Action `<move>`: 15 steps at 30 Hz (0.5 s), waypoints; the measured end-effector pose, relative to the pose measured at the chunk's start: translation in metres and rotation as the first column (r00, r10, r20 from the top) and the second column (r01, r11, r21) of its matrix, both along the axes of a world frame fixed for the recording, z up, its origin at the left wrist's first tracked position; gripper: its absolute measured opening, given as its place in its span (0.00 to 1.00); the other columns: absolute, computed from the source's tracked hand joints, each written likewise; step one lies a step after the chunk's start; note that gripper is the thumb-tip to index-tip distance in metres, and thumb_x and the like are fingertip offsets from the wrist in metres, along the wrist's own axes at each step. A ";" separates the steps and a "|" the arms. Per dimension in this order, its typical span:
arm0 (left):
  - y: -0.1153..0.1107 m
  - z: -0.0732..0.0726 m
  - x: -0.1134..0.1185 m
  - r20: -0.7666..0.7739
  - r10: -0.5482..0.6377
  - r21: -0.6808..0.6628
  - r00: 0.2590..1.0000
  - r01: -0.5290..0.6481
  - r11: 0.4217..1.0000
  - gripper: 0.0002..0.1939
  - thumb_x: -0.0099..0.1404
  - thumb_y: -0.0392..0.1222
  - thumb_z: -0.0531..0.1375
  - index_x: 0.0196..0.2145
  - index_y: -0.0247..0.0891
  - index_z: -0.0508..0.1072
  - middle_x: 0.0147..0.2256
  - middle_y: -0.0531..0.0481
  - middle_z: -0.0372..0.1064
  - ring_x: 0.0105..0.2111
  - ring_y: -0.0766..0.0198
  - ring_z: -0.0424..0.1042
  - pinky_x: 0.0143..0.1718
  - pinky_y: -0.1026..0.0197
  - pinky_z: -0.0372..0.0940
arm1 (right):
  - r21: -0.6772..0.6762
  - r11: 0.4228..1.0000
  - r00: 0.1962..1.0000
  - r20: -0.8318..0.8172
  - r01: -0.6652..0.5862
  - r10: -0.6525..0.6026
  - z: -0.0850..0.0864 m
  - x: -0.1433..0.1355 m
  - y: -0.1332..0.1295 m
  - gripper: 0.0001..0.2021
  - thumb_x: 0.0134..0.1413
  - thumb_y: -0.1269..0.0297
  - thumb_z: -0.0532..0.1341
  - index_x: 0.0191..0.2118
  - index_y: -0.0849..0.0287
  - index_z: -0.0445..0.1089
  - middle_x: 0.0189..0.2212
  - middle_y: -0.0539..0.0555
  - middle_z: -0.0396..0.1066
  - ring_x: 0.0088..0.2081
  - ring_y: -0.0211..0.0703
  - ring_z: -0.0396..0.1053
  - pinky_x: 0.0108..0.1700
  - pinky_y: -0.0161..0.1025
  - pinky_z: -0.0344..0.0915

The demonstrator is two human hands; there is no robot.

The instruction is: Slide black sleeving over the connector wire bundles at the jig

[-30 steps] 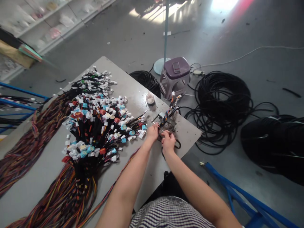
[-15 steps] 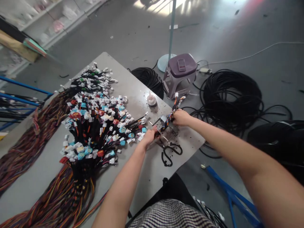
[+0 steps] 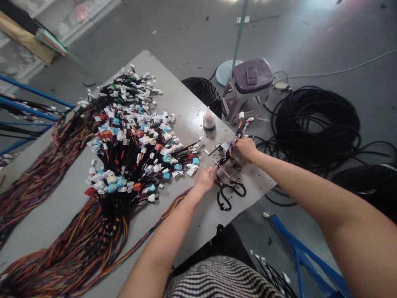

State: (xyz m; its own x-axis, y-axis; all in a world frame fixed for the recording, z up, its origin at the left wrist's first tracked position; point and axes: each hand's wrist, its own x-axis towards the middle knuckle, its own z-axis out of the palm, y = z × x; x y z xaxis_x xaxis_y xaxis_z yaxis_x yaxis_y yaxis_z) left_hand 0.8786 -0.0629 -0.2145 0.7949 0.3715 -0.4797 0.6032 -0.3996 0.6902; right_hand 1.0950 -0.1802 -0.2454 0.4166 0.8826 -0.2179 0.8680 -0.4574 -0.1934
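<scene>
My left hand [image 3: 206, 179] is closed on a wire harness [image 3: 228, 151], whose bundled wires run back beneath my left forearm. At the harness's far part, where wires fan out to white connectors, my right hand [image 3: 246, 149] is closed round it. The harness lies across a small metal fixture [image 3: 230, 169] with rods, near the table's corner. Just below the fixture rest black-handled scissors [image 3: 231, 194], their blades partly hidden. A small bottle with a pointed tip [image 3: 209, 120] stands beyond my hands.
Large harness bundles with white, blue and red connectors [image 3: 136, 140] cover the left of the table [image 3: 186, 231]. Past its right edge are a purple stool [image 3: 252, 76], black cable coils [image 3: 316, 128] and a blue frame [image 3: 297, 248].
My left hand has moved slightly back and left along the harness relative to the fixture. More of the wires beneath my left forearm shows. The whole view has shifted.
</scene>
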 end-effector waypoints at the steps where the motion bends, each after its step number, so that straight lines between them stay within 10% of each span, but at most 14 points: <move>1: 0.004 0.000 -0.022 -0.016 -0.048 0.050 0.999 0.049 0.998 0.28 0.72 0.57 0.45 0.21 0.38 0.65 0.21 0.50 0.61 0.27 0.62 0.64 0.30 0.61 0.52 | -0.009 1.000 1.000 0.012 0.012 -0.012 0.002 0.001 -0.002 0.09 0.50 0.76 0.56 0.28 0.65 0.74 0.27 0.59 0.71 0.32 0.46 0.67 0.36 0.38 0.57; 10: 0.035 0.008 -0.235 -0.168 -0.114 0.149 0.979 0.140 0.979 0.27 0.71 0.56 0.37 0.23 0.39 0.61 0.20 0.51 0.60 0.24 0.64 0.59 0.27 0.61 0.45 | -0.020 0.986 0.953 0.259 0.168 -0.157 0.045 -0.027 -0.028 0.12 0.55 0.70 0.58 0.44 0.65 0.74 0.43 0.65 0.70 0.45 0.53 0.61 0.43 0.42 0.49; 15: 0.051 0.007 -0.309 -0.138 -0.136 0.121 0.981 0.153 0.981 0.26 0.70 0.55 0.38 0.22 0.39 0.60 0.21 0.51 0.60 0.24 0.64 0.59 0.27 0.61 0.45 | 0.272 0.790 0.720 0.325 0.550 -0.613 0.058 -0.089 -0.076 0.18 0.54 0.61 0.58 0.46 0.68 0.73 0.41 0.69 0.69 0.44 0.56 0.62 0.41 0.44 0.51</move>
